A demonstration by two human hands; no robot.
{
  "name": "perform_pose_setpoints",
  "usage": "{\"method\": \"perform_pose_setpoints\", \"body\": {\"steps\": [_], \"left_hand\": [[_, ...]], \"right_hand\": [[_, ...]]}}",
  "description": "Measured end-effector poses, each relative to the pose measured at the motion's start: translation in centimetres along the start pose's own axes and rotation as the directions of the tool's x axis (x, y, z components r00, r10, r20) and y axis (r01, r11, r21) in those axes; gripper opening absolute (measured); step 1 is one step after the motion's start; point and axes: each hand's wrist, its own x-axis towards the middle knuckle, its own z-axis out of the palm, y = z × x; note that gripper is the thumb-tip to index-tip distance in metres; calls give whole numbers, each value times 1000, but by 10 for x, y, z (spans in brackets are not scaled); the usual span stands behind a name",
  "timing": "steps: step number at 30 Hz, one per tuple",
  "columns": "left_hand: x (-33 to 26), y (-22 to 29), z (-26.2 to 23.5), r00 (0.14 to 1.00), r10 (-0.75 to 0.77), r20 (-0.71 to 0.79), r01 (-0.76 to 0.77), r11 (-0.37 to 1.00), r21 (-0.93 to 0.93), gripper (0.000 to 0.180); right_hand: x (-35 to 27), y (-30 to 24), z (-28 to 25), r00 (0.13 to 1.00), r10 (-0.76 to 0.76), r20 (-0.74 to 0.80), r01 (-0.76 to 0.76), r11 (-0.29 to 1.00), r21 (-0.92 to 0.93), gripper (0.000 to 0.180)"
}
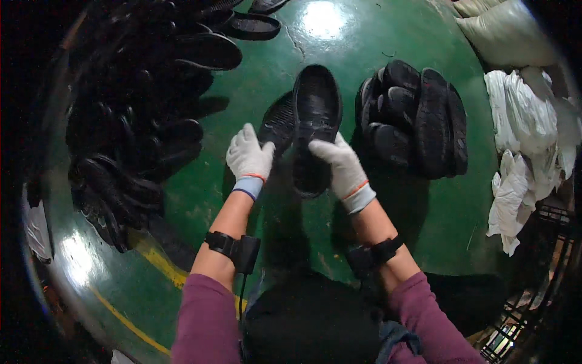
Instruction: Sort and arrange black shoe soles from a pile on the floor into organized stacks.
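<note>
My right hand (344,165), in a white knit glove, grips a black shoe sole (316,112) by its right side. The thumb lies across the hollow upper face, and the other fingers are partly hidden behind it. Partly behind that piece, a second black shoe sole (277,120) leans to the left, its ribbed surface showing. Close to the lower left edge of this second sole is my left hand (248,155), also gloved in white. Its fingers stretch forward with the thumb apart, and the thumb tip meets or overlaps the sole's edge; I cannot tell which.
A bunch of several black soles (418,118) stands on the green floor (339,45) to the right. Along the left lies a large heap of black soles (133,130). White bags (524,115) and a stuffed sack (509,33) line the far right. Yellow lines (160,262) mark the floor.
</note>
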Motion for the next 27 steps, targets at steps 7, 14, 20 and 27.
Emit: {"method": "perform_pose_setpoints", "body": {"steps": [7,14,20,27], "left_hand": [[-1,18,5,867,-35,497,389,671,-632,76],[-18,56,-42,754,278,596,657,-317,-684,36],[-31,81,-54,863,188,469,495,-493,-715,47],[-48,105,-44,947,46,318,315,-321,-893,50]], "right_hand": [[-27,-44,-12,921,-96,377,-172,769,616,97],[-27,-63,4,974,-225,-2,225,973,55,75],[-20,-47,30,668,-712,217,272,-38,-962,89],[-9,-18,28,900,-431,-60,-4,130,-992,81]]}}
